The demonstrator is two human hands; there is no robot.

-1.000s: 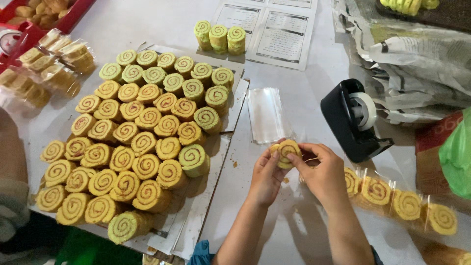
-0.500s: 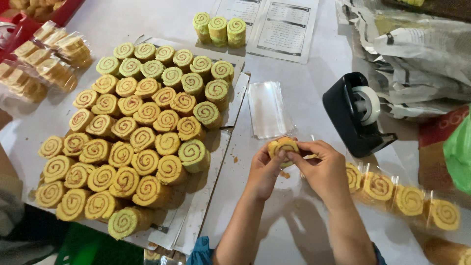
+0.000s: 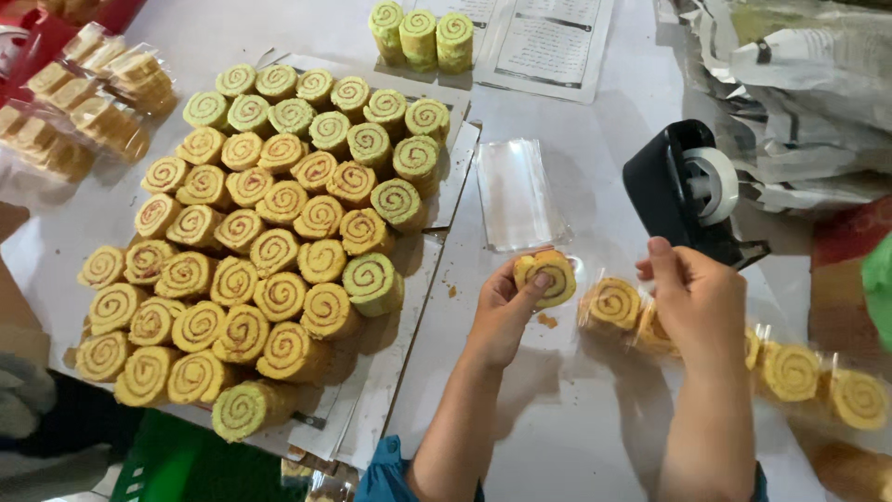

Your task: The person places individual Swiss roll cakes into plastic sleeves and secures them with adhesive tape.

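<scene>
My left hand [image 3: 506, 307] holds one yellow swirl roll slice in a clear wrapper [image 3: 546, 276] upright, thumb across its front. My right hand [image 3: 692, 293] hovers just right of it, fingers curled, close below the black tape dispenser [image 3: 683, 191]; whether it pinches a piece of tape is unclear. Under and beside my right hand lies a row of wrapped slices [image 3: 618, 302] reaching to the right edge [image 3: 790, 372]. A stack of clear plastic bags [image 3: 518, 193] lies above my left hand.
A big batch of unwrapped swirl slices [image 3: 269, 242] stands on white card to the left. Three green-yellow slices [image 3: 418, 35] sit at the top by printed sheets [image 3: 548, 37]. Packed yellow cakes [image 3: 84, 102] lie far left; crumpled newspaper [image 3: 790, 84] fills the upper right.
My hands were together on the slice; now my right hand has let go and moved right toward the tape dispenser, while my left keeps the slice.
</scene>
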